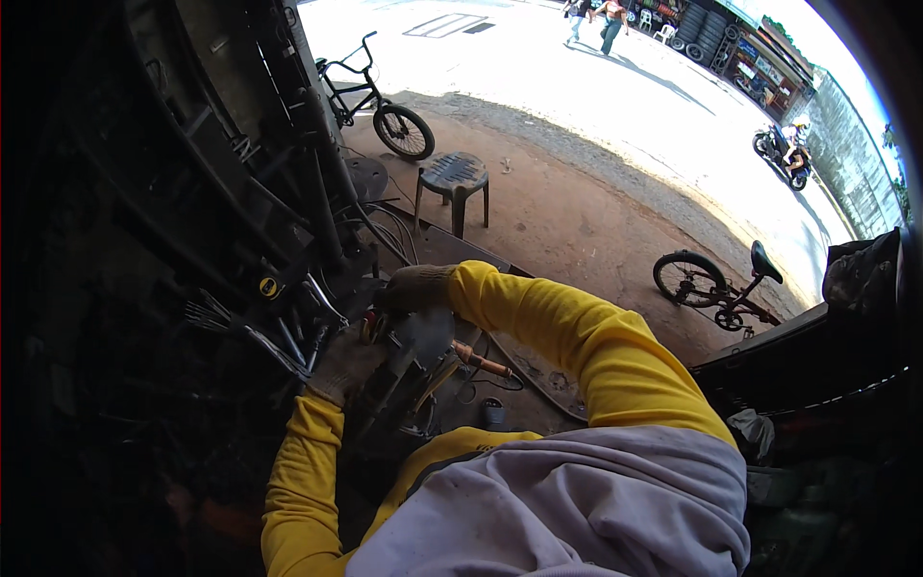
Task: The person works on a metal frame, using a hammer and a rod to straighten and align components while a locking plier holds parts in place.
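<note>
The stool (pixel 454 179) stands behind the hands, with one bicycle (pixel 377 104) behind it. Another bicycle (pixel 716 287) lies to the right.

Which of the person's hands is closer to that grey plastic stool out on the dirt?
The right hand: it works just below the stool. The left hand sits lower and further left, down among the dark machine parts.

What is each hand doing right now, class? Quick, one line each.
Left hand: gloved, resting on the dark machine part; grip cannot be told.
Right hand: gloved, on the same part; cannot be told.
</note>
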Demonstrator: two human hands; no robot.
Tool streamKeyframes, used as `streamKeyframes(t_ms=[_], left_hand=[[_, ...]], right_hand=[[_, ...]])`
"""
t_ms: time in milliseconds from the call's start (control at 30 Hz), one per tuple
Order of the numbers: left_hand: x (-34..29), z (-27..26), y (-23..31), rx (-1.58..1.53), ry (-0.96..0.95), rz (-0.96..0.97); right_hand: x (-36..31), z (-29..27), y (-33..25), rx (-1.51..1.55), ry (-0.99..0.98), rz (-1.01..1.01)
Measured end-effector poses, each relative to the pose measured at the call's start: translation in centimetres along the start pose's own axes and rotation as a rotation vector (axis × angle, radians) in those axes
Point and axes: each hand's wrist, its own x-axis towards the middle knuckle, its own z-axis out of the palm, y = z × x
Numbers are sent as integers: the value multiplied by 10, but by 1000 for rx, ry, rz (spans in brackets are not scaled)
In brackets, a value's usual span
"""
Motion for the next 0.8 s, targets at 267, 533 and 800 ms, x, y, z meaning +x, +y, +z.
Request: streamKeyframes(t_ms=[267,533,800], left_hand=[[16,-10,-45,414,47,303],[10,-9,-43,427,12,535],[6,-7,-29,618,15,350]], right_hand=[[22,18,31,-369,246,-403],[-12,-1,-6,-35,22,-86],[11,1,27,-299,81,-302]])
